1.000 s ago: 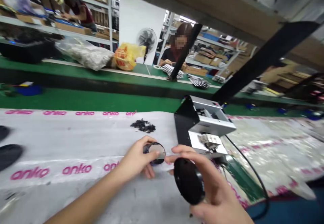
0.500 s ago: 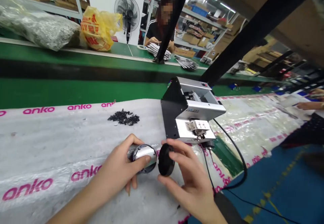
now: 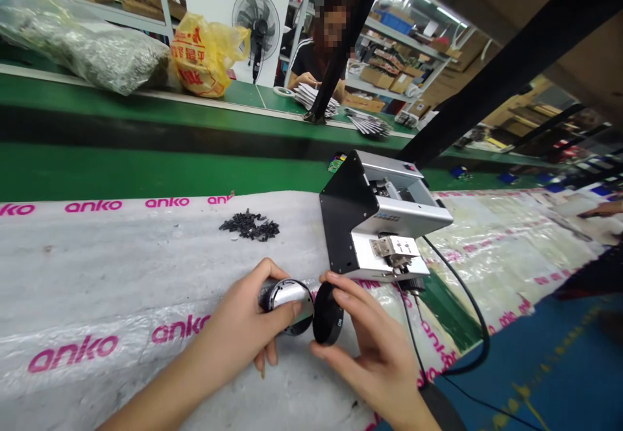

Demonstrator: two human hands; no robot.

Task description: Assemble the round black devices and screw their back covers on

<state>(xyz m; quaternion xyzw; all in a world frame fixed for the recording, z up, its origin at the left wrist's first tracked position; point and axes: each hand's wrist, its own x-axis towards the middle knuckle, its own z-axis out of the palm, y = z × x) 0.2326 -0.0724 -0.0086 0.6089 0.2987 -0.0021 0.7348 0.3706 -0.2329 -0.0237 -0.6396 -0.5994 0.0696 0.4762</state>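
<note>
My left hand [image 3: 248,314] is shut around a short cylindrical housing [image 3: 287,305] with a shiny silver face and a dark rim, its thumb lying across the face. My right hand [image 3: 372,346] grips a round black disc-shaped cover [image 3: 328,314] by its edge, just beside the housing. I cannot tell whether the two touch. Both hands are above a white plastic sheet printed with pink "anko" lettering [image 3: 117,269]. A small silver-and-black machine [image 3: 384,217] stands just beyond my right hand. Its far side is hidden.
A small heap of black parts [image 3: 249,226] lies on the sheet. A black cable [image 3: 462,295] runs from the machine. Behind is a green conveyor belt [image 3: 146,171] with bags and stacked sheets. A co-worker [image 3: 311,61] sits beyond it; another person's hand [image 3: 601,209] shows far right.
Since the oldest frame, the housing has turned its silver face sideways, and the black cover has turned edge-on and come nearer to it. The whole view has swung, moving the machine and surroundings within the picture.
</note>
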